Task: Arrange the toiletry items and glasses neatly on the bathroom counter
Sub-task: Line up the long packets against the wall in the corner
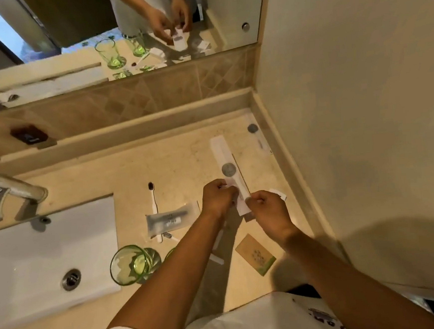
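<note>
My left hand [218, 196] and my right hand [267, 209] both pinch a long white paper packet [227, 163] with a grey round seal, held just above the beige counter [179, 162]. A white toothbrush [153, 199] with dark bristles lies to the left. Below it sits a clear plastic sachet [172, 218] with a dark item inside. A green glass [130, 264] stands upright near the sink edge, and a second green glass [169, 252] is mostly hidden behind my left forearm. A brown card packet [255, 257] lies under my right wrist.
A white sink [36, 256] with a drain and a chrome tap [10, 192] fill the left. Another white packet [259, 137] with a grey seal lies along the right wall. A mirror [97, 44] spans the back, above a tiled splashback and ledge.
</note>
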